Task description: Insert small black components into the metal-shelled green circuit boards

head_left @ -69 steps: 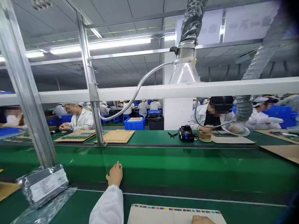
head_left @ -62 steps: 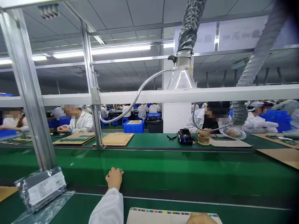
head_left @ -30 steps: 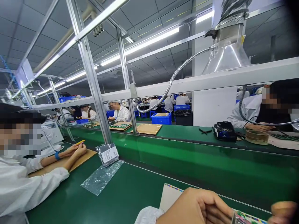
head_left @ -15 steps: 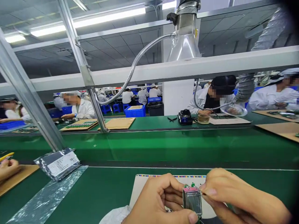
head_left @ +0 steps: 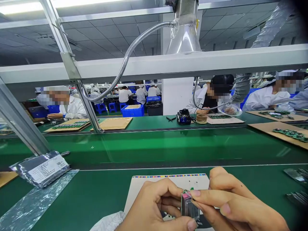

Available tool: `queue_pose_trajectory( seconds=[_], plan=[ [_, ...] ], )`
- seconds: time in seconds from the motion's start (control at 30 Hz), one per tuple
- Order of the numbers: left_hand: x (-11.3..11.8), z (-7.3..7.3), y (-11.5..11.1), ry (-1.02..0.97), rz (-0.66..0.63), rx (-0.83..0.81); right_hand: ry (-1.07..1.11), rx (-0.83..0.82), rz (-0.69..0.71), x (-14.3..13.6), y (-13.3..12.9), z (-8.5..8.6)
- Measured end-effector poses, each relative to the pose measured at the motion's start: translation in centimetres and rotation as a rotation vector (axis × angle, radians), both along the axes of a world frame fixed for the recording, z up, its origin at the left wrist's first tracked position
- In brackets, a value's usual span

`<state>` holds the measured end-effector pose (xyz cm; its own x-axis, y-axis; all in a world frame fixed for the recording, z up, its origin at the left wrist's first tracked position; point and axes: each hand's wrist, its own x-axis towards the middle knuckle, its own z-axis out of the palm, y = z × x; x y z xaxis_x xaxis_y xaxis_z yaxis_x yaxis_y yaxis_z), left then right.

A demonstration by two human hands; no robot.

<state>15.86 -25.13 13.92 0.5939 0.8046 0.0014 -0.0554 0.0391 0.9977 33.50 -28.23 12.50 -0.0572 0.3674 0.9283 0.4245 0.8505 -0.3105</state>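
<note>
Both hands pinch one small metal part [head_left: 190,207] low in view, over a white card [head_left: 154,186]. The left hand [head_left: 154,208] curls around it, thumb beneath; the right hand [head_left: 231,205] grips its pink top with its fingertips [head_left: 196,193]. The card lies on a green bench [head_left: 101,192]; a silver bag [head_left: 40,168] sits left, and workers sit across the line.

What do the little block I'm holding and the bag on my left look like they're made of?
The small block looks like shiny metal with a pink, probably plastic, top; it sits pinched between left hand and right hand. The bag looks like crinkled silvery film, likely metallised plastic, with a white label.
</note>
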Motion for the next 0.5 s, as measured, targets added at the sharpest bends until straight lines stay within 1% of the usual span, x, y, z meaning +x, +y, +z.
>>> queue_pose_trajectory(
  seconds=[0.17, 0.27, 0.37, 0.5],
  plan=[
    [-0.02, 0.22, -0.10, 0.003, -0.011, -0.028, -0.032, 0.051, -0.030, 0.08, -0.05, 0.21],
    [-0.01, 0.38, -0.18, 0.004, -0.026, -0.050, -0.031, 0.035, -0.049, 0.05, -0.13, 0.20],
    [-0.01, 0.37, -0.22, -0.001, -0.019, -0.039, -0.041, 0.025, -0.028, -0.02, -0.19, 0.21],
    [-0.03, 0.36, -0.24, 0.022, 0.005, -0.039, 0.004, 0.032, -0.023, -0.14, -0.16, 0.18]
  ],
)
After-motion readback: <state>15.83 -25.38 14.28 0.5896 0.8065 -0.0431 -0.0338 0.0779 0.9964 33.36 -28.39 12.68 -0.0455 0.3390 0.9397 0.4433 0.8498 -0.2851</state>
